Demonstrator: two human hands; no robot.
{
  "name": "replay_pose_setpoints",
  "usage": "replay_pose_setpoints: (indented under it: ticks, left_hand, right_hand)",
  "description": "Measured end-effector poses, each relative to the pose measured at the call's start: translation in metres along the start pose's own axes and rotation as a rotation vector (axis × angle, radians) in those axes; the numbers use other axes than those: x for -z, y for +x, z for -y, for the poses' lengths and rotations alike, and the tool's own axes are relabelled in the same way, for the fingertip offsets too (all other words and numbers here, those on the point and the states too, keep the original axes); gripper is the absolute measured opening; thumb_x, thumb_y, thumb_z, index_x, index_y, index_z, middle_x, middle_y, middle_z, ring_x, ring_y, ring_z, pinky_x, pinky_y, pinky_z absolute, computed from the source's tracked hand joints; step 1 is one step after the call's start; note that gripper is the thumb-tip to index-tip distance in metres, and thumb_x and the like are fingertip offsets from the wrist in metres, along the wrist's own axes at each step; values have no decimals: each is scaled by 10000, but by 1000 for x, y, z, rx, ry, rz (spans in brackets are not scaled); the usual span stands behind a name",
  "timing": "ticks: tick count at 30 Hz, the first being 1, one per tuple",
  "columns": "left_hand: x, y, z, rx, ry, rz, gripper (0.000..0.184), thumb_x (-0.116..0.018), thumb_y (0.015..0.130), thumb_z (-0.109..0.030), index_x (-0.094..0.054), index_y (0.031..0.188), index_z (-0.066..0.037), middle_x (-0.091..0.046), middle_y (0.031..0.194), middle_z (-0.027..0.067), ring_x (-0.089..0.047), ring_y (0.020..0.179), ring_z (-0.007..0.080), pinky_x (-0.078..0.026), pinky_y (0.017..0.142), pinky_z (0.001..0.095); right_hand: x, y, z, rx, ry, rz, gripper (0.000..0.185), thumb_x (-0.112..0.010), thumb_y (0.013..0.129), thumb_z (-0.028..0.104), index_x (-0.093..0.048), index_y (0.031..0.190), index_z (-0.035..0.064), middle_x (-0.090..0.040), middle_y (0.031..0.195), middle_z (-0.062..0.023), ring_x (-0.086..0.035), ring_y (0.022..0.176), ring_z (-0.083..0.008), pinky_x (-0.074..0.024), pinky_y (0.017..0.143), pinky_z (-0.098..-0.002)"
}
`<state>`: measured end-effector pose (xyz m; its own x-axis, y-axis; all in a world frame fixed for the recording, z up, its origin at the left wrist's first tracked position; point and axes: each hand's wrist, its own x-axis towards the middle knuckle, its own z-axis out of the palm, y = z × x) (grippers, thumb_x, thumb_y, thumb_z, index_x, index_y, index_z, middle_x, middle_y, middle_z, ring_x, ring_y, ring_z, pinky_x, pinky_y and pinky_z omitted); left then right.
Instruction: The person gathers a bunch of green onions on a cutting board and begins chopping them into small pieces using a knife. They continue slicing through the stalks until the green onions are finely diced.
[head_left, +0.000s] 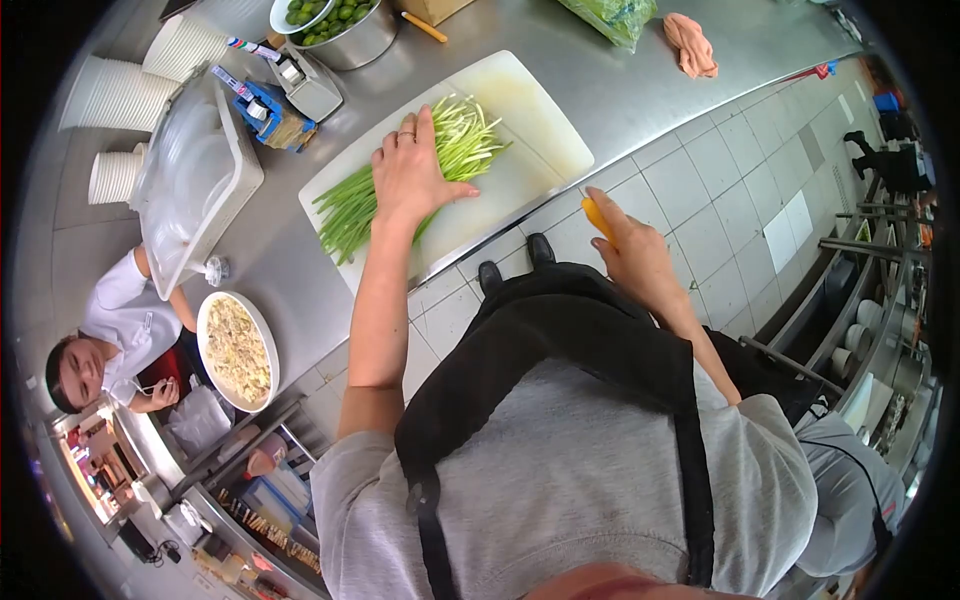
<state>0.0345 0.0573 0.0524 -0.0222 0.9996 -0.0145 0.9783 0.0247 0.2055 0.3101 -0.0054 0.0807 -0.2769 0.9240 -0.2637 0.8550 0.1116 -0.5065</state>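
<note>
A bundle of green onions (352, 208) lies across the white cutting board (545, 125), its pale ends toward the far side. My left hand (410, 175) rests on top of the bundle, fingers stretched and thumb spread out to the side. Beyond the near edge of the board, over the floor, my right hand (640, 262) is closed around a yellow handle (597, 217). Whatever part belongs to that handle cannot be made out.
Left of the board are a bowl of mixed food (238, 350), a white tray (235, 165) and tape dispensers (303, 85). A metal pot of green fruit (355, 40), a bag of greens (615, 18) and a cloth (690, 45) line the back. A person (120, 335) stands at left.
</note>
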Motion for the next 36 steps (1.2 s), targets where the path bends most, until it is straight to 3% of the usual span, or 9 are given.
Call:
replay_pose_setpoints:
  ticks: [4,6,13,15,19,22,31,34,36]
  left_hand:
    - [-2,-1,2,-18,26,-56,1203,-880,426,-440,-298,1415,-80,-417,1385,172,-431,1231,365,-364,996,467]
    - [-2,0,3,-18,31,-55,1164,-879,436,-436,-324,1399,-91,-440,1362,177,-429,1239,360,-368,991,467]
    - [1,2,0,-36,-22,-11,1122,-876,452,-424,-347,1381,-85,-486,1310,166,-453,1216,330,-381,971,464]
    - [1,2,0,-14,-2,-2,1112,-874,459,-418,-349,1379,-79,-494,1297,164,-466,1197,321,-386,959,465]
    - [0,1,2,-18,3,7,1098,-871,468,-415,-353,1376,-77,-502,1283,161,-472,1183,318,-391,945,468]
    - [-1,3,1,-32,-12,6,1082,-876,462,-410,-387,1353,-40,-502,1278,154,-462,1176,308,-380,928,458]
    - [-5,0,2,-58,-8,-74,990,-867,486,-401,-430,1292,-26,-507,1261,151,-488,1156,318,-398,910,457]
    - [-3,-1,0,-46,-29,-53,974,-870,484,-389,-438,1277,-23,-501,1267,149,-485,1159,318,-396,895,460]
    - [-2,-1,0,-33,-18,-33,1017,-879,456,-400,-427,1288,-28,-487,1279,142,-476,1173,292,-373,901,440]
  right_hand:
    - [-8,0,-1,10,-12,-105,650,-623,816,105,-341,1392,215,-637,907,-207,-606,837,-407,-471,732,-465]
    - [-12,-1,2,60,3,-27,646,-624,815,106,-345,1389,207,-637,912,-209,-605,834,-409,-469,728,-469]
    - [-8,6,0,-16,-32,-67,650,-627,812,107,-342,1390,194,-642,908,-213,-605,842,-409,-470,738,-473]
    - [-17,7,-1,111,5,-30,651,-626,812,103,-342,1391,195,-642,905,-212,-605,846,-405,-469,744,-476]
    - [-10,8,-6,68,22,-25,648,-623,810,95,-349,1387,198,-636,950,-214,-604,855,-402,-471,749,-477]
    - [-16,11,-6,90,-69,-62,619,-621,805,116,-363,1363,189,-632,895,-182,-619,813,-386,-491,728,-473]
    - [-8,77,-7,144,-240,-179,539,-606,824,166,-427,1322,272,-579,905,-150,-631,783,-334,-498,692,-449]
    - [-20,100,-3,287,-264,-321,476,-606,820,169,-498,1275,259,-554,939,-116,-605,896,-295,-495,686,-433]
    - [-19,109,6,314,-320,-386,411,-603,806,160,-573,1211,223,-555,1054,-94,-533,1039,-263,-471,736,-407]
